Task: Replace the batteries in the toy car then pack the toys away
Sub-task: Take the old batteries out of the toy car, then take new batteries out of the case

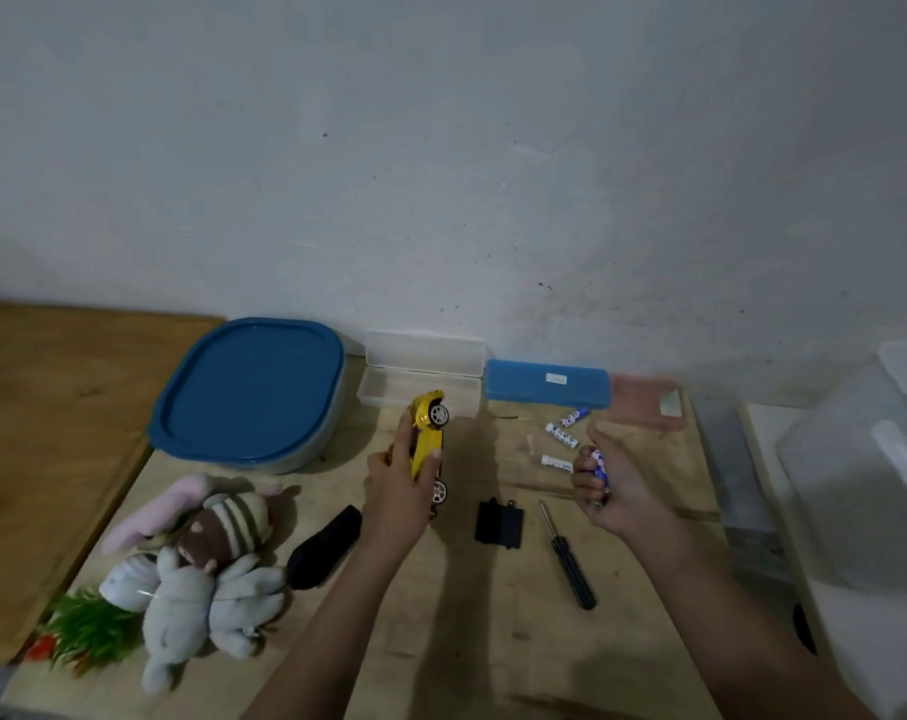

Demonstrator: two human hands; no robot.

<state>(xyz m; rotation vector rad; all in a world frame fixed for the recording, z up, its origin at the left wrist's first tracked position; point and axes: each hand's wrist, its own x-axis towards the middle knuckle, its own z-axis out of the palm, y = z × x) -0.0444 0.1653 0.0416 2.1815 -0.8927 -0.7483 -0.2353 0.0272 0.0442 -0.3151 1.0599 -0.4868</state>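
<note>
The left hand (399, 485) grips a glossy yellow toy car (426, 444) just above the middle of the pale plywood table (493, 641). The fingers and thumb are curled round its body. The car is turned on its side, its chrome-hubbed wheels facing right and one end pointing to the far wall.

To the right, the right hand (610, 493) is held palm up, its fingers closed round blue-and-white cylindrical batteries (600, 466); how many it holds cannot be told. Three loose batteries (562, 435) of the same print lie just beyond it on the table.

Between the two hands, nearer the viewer, lie a flat black rectangular battery cover (498, 524) and a slim screwdriver (568, 556) with a ribbed black handle.

At the near left lies a heap of soft plush toys (197, 558) in grey, pink and striped brown, beside a rounded black object (324, 548) and a spiky green plastic plant (88, 628).

Along the far edge sit a rounded tub with a smooth blue lid (249, 392), an open clear plastic case (420, 376) and a shut blue case (545, 381). A translucent storage bin (867, 485) stands at the right.
</note>
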